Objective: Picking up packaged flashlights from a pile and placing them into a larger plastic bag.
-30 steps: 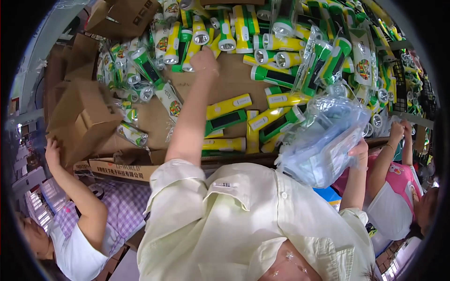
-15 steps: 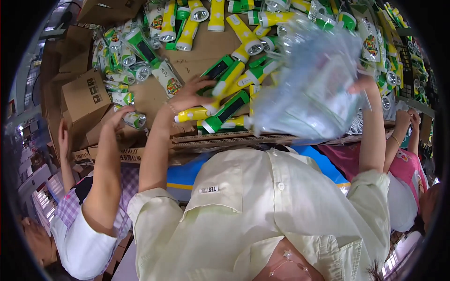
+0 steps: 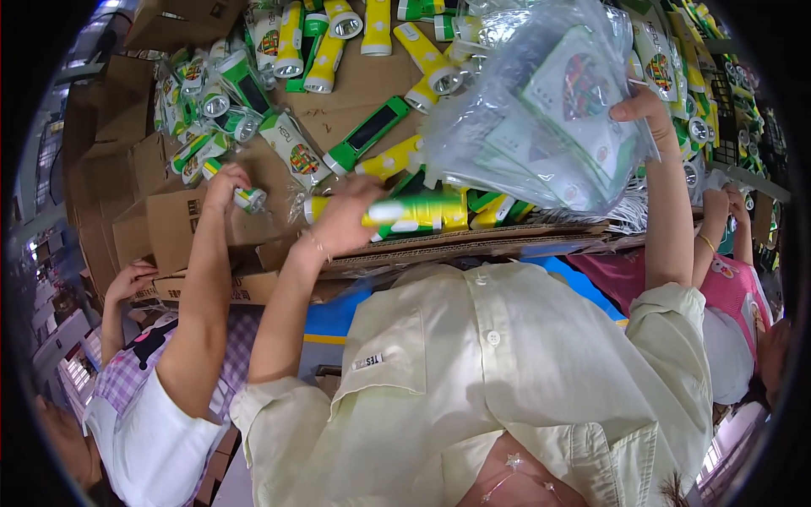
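My left hand (image 3: 345, 218) is blurred over the near edge of the cardboard-lined table, closed around a yellow and green flashlight (image 3: 418, 209) that is smeared by motion. Raised at the right, my right hand (image 3: 646, 117) grips the side of a clear plastic bag (image 3: 473, 144) with white and green printed cards inside. Beneath and beside the bag lie several loose flashlights, partly hidden by it. Just beyond my left hand rest a green flashlight with a dark panel (image 3: 367, 135) and a bagged flashlight (image 3: 293, 149).
More yellow flashlights (image 3: 427, 57) lie at the far side, with bagged ones heaped at the left and right. Open cardboard boxes (image 3: 173, 224) stand at the left. A person at the left holds a small wrapped flashlight (image 3: 251, 199); another person's hands (image 3: 725, 203) are at the right.
The plastic bag has tilted and come into clearer view in my right hand. My left hand has moved nearer and right, with a flashlight now in it. The left co-worker has picked up a wrapped flashlight.
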Motion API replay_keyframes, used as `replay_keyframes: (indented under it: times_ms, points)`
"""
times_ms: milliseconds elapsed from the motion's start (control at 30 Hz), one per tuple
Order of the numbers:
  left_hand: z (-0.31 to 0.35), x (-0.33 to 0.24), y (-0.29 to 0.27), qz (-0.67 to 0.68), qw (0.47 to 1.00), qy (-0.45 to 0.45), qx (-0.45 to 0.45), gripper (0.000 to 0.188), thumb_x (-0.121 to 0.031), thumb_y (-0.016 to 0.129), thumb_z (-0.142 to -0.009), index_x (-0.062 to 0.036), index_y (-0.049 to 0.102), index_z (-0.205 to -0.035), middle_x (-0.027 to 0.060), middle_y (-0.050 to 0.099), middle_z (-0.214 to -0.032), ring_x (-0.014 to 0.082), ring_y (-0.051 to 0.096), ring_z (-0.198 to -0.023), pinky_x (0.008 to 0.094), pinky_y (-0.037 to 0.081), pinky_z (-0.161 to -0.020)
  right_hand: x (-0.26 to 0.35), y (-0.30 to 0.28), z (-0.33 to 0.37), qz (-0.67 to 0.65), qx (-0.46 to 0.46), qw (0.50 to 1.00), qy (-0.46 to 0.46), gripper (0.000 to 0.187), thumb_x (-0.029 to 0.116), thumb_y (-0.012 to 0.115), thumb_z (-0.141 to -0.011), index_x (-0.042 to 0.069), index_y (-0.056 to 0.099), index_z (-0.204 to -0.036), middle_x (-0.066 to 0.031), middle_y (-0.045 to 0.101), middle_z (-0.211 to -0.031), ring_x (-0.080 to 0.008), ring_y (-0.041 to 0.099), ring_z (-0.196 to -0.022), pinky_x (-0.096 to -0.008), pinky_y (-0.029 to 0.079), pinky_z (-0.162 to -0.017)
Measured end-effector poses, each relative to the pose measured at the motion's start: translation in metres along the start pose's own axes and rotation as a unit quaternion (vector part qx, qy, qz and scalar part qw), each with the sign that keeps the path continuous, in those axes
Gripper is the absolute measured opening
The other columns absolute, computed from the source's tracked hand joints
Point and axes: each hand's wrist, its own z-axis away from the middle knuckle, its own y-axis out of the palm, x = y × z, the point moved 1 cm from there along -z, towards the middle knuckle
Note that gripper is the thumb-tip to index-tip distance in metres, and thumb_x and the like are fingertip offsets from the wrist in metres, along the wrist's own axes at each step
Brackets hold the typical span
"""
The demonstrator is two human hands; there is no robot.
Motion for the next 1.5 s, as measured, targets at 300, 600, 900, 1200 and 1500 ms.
replay_keyframes:
  times_ms: [300,600,900,1200,1500]
  points:
    - [-0.028,-0.03,0.013,0.038,0.993,-0.017,0.107,0.066,-0.032,0.067,-0.079,0.0019,0.041,-0.129,0.0258,0.044,-0.128,0.0406,0.043,-0.118,0.044,0.035,-0.1,0.009,0.054,-0.032,0.044,0.063,0.994,0.072,0.084,0.001,0.069,-0.048,-0.002,0.045,-0.128,-0.0128,0.06,-0.113,-0.0228,0.058,-0.101,-0.0305,0.042,-0.093]
    - [0.01,0.074,0.023,0.35,0.924,-0.135,0.076,0.045,-0.02,0.067,-0.078,0.0041,0.055,-0.115,0.0165,0.06,-0.11,0.0224,0.055,-0.103,0.0332,0.044,-0.09,-0.059,0.121,-0.085,0.497,0.257,0.828,0.043,0.095,0.032,0.082,-0.054,-0.001,0.037,-0.132,-0.021,0.059,-0.112,-0.0294,0.059,-0.103,-0.0337,0.044,-0.088]
    - [-0.018,-0.091,-0.018,-0.15,0.962,-0.041,-0.225,0.094,-0.042,0.077,-0.061,-0.0009,0.036,-0.135,0.0218,0.04,-0.134,0.0389,0.033,-0.126,0.0579,0.02,-0.104,-0.082,0.127,-0.07,0.655,0.098,0.733,-0.156,0.103,0.055,0.076,-0.056,0.009,0.034,-0.137,-0.0217,0.056,-0.117,-0.0348,0.056,-0.106,-0.0415,0.042,-0.09]
    - [-0.043,-0.074,0.017,-0.169,0.966,0.017,-0.194,0.106,-0.051,0.077,-0.054,-0.0096,0.032,-0.14,0.0122,0.043,-0.127,0.0303,0.035,-0.124,0.0602,0.014,-0.105,-0.135,0.094,-0.057,0.688,-0.035,0.658,-0.303,0.084,0.06,0.058,-0.074,0.006,0.038,-0.135,-0.0134,0.035,-0.142,-0.0277,0.029,-0.134,-0.0557,0.02,-0.107]
    - [-0.041,-0.067,0.01,-0.092,0.922,0.004,-0.375,0.021,-0.013,0.07,-0.07,-0.0069,0.067,-0.09,0.0074,0.06,-0.086,0.0251,0.055,-0.082,0.0421,0.035,-0.087,-0.051,0.127,0.031,0.608,-0.082,0.79,0.021,0.034,0.041,0.07,-0.071,0.011,0.068,-0.088,-0.0044,0.065,-0.095,-0.0246,0.061,-0.093,-0.0338,0.05,-0.072]
